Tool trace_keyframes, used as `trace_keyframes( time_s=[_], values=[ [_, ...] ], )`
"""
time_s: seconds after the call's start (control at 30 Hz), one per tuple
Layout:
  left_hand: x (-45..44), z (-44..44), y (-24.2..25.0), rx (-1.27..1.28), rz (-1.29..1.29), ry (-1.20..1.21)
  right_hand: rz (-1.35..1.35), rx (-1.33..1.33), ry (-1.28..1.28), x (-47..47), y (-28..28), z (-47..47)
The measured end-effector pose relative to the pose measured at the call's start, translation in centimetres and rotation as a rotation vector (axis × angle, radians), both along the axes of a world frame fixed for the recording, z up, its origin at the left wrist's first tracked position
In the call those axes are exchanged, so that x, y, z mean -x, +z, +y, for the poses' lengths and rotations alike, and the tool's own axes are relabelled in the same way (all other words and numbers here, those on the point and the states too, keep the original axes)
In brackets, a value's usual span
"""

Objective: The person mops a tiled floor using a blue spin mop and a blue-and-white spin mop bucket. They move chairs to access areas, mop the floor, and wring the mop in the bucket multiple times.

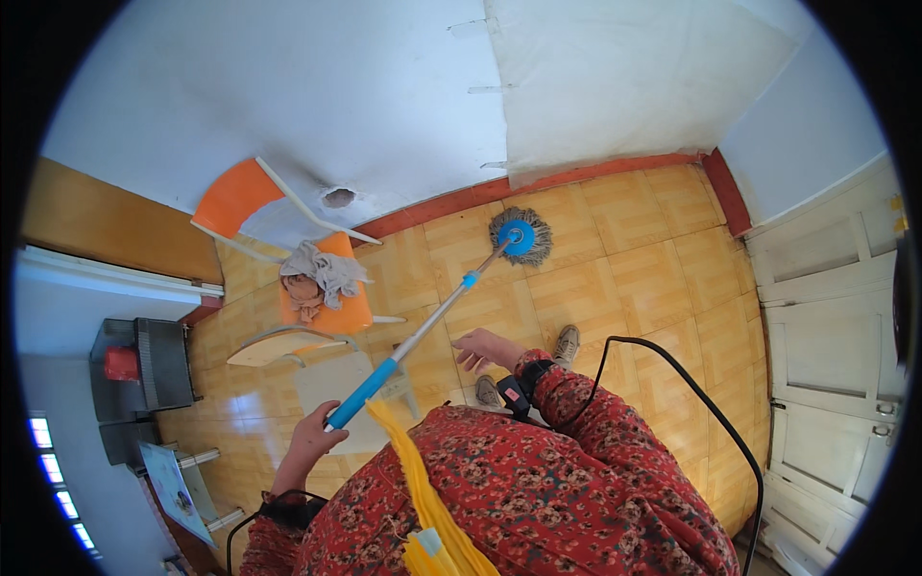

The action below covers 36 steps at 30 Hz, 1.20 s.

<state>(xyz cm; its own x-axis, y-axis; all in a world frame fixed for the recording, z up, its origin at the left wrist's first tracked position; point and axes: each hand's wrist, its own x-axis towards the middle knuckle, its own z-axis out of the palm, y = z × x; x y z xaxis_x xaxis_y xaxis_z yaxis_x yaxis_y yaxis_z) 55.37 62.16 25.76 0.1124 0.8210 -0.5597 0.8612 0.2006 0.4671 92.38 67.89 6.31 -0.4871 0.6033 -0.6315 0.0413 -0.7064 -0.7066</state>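
Observation:
My left hand grips the end of a mop's blue handle. From there the metal pole slants up and right to a round blue mop head. Its grey string fringe lies spread on the wood-patterned tile floor, close to the wall's red skirting. Apart from the pole, my right hand hangs in front of my body, holding nothing, its fingers slightly curled and separated. Both of my shoes show on the tiles beyond it.
An orange chair with crumpled cloths on its seat stands left, against the wall. A wooden-backed chair is beside it. Black shelving and a small table are farther left. A white door is at right. A black cable loops by my right arm.

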Motion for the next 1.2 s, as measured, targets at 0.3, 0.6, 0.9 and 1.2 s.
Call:
trace_keyframes(
  time_s=[0.3,0.6,0.9,1.2],
  values=[
    [-8.9,6.5,3.3,-0.107,-0.075,-0.156,0.533,0.236,-0.329,2.1,-1.0,5.5],
    [-11.4,3.6,5.1,-0.106,0.381,-0.471,0.717,0.537,-0.626,7.1,-5.1,7.5],
    [-15.8,6.7,3.8,-0.404,0.567,-0.615,0.645,0.471,-0.684,4.0,-4.3,11.6],
    [-17.5,11.8,6.9,-0.503,0.564,-0.753,0.722,0.536,-0.701,1.7,-3.1,15.6]
  ],
)
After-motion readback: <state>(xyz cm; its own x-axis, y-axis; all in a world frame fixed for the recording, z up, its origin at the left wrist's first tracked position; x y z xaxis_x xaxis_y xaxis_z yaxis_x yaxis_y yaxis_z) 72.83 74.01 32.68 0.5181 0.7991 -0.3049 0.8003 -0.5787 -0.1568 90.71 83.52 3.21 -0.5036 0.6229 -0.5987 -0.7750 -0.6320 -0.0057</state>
